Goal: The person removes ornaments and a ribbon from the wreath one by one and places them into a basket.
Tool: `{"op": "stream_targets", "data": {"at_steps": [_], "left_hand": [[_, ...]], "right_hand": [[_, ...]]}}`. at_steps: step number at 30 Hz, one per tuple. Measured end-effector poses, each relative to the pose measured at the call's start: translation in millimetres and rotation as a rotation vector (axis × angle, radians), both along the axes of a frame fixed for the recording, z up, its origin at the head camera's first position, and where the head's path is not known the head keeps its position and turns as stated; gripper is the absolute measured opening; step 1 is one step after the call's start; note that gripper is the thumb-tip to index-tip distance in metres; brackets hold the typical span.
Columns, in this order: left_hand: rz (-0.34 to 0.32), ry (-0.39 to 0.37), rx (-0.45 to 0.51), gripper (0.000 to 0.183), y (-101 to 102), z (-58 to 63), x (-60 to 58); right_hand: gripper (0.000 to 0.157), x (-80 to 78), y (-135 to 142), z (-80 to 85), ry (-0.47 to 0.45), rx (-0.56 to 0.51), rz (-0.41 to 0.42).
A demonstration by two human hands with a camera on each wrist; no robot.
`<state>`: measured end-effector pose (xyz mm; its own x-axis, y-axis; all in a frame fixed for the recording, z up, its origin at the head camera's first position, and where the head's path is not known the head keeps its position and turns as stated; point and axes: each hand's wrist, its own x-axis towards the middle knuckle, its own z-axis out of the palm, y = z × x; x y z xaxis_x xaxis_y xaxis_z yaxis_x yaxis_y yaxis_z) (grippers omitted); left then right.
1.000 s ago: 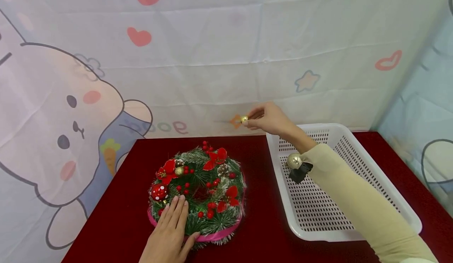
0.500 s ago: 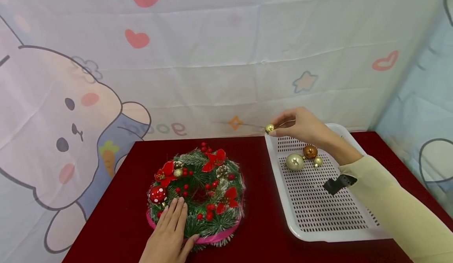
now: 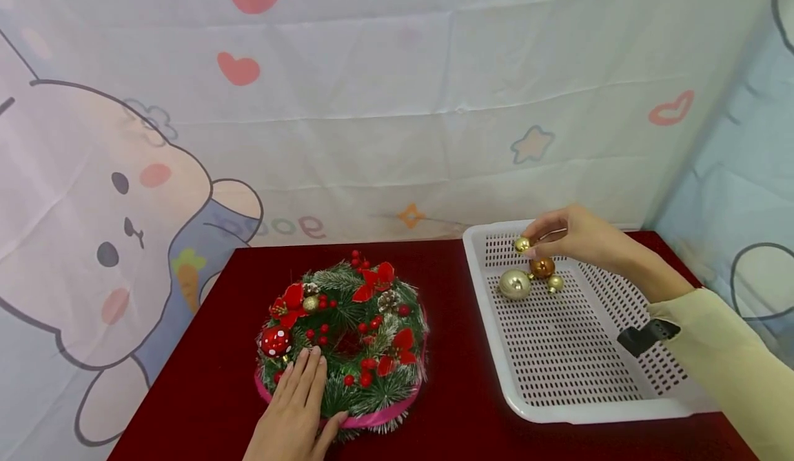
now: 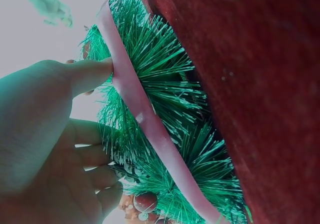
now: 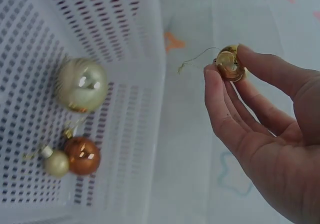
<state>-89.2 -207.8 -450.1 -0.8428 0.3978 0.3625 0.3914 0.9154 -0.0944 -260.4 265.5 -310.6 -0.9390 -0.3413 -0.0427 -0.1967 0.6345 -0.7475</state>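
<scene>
My right hand [image 3: 577, 239] pinches a small shiny gold bauble [image 5: 230, 64] between thumb and fingertips, its thin hanging string trailing loose. In the head view it is over the far part of a white plastic basket [image 3: 504, 371]. In that basket lie a large pale gold bauble [image 3: 515, 284], a copper bauble [image 3: 542, 268] and a small pale gold one [image 3: 555, 282]. My left hand [image 3: 293, 406] rests with straight fingers on the near left side of a green Christmas wreath [image 3: 338, 388]. Its thumb touches the pink ribbon [image 4: 142, 118] around the wreath's edge.
The wreath carries red poinsettias [image 3: 288, 304], berries, pine cones [image 3: 389, 300], a small gold ball [image 3: 311, 303] and a white-dotted red ornament [image 3: 276, 341]. A dark red cloth [image 3: 205, 357] covers the table. Behind it hangs a printed fabric backdrop [image 3: 372, 103].
My right hand has moved right with the gold bauble, from beside the backdrop to over the basket. Baubles that the arm hid now show. The left hand stays on the wreath.
</scene>
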Motion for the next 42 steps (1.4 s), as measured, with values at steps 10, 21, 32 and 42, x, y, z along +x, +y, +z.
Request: {"op": "stream_targets", "data": {"at_steps": [10, 21, 32, 42], "left_hand": [[0.002, 0.009, -0.007, 0.081, -0.9, -0.9, 0.9], [0.016, -0.022, -0.003, 0.080, 0.6, -0.8, 0.2], [0.018, -0.044, 0.019, 0.081, 1.1, 0.4, 0.3], [0.018, -0.080, 0.029, 0.080, 0.7, 4.5, -0.5]], "right_hand": [[0.035, -4.0, 28.5, -30.8, -0.051, 0.073, 0.012], [0.022, -17.3, 37.8, -65.1, -0.023, 0.196, 0.080], [0.024, -18.0, 36.4, -87.2, -0.051, 0.303, 0.094], [0.023, -19.5, 33.6, -90.5, -0.034, 0.314, 0.106]]}}
